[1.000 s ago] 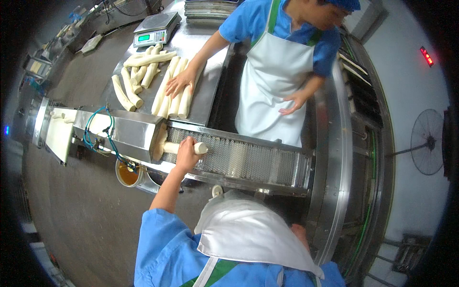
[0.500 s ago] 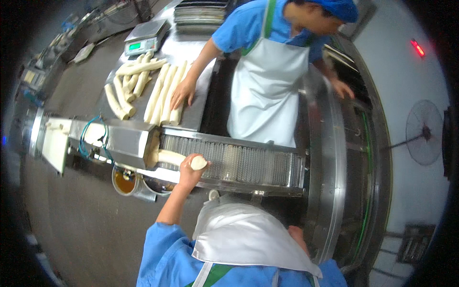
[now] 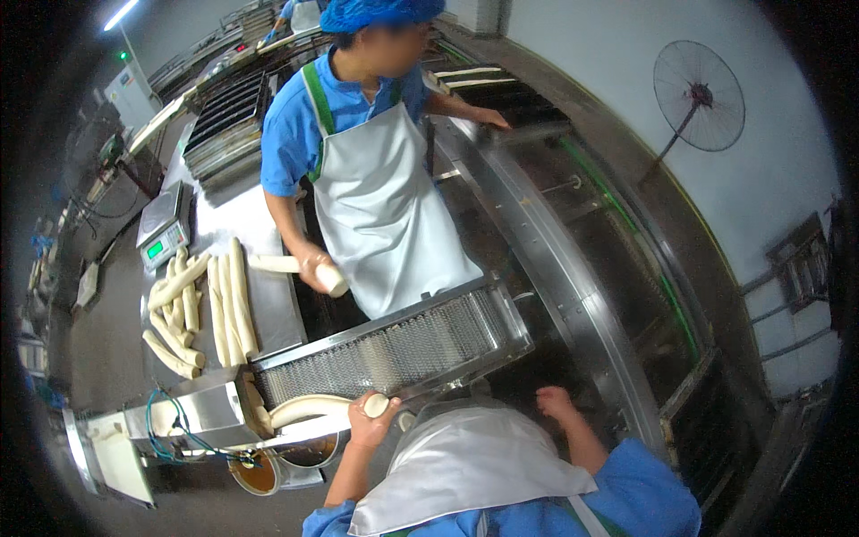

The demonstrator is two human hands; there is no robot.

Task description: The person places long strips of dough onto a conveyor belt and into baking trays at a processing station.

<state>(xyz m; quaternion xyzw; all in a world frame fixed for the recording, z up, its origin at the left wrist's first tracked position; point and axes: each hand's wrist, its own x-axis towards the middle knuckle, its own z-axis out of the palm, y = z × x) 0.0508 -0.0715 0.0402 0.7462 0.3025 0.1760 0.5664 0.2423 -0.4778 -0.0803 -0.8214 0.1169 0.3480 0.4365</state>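
Head view: person in blue sleeves and white apron at 6 o'clock, facing a co-worker at 12 o'clock across a steel machine.
Left hand [image 3: 371, 422]: at about 7 o'clock of the frame, fingers closed around the free end of a long dough roll [image 3: 309, 409].
Dough roll: pale, curved, lying at the near edge of the mesh conveyor [image 3: 394, 347]; its far end sits at the machine outlet [image 3: 255, 407], its near end is in the left hand.
Right hand [image 3: 557, 404]: at about 5 o'clock, past the conveyor's right end, resting low by the apron [image 3: 465, 461]; whether its fingers are open or closed cannot be told, and nothing is seen in it.
Mesh conveyor: steel-framed belt running from 8 o'clock up toward 3 o'clock, between the two persons.
Co-worker's hand [image 3: 315, 267]: gripping a second dough roll [image 3: 291, 267], held level over the worktop [image 3: 268, 304] edge, well apart from the first.
Worktop stock: a batch of finished dough rolls [image 3: 201, 309] lying side by side at 9 o'clock, near a weighing scale [image 3: 164, 234].
Below machine: a round pot of brown liquid [image 3: 259, 470] at 7 o'clock, under the outlet.
Surroundings: curved steel track [image 3: 573, 286] at 3 o'clock; wall fan [image 3: 700, 96] at 2 o'clock.
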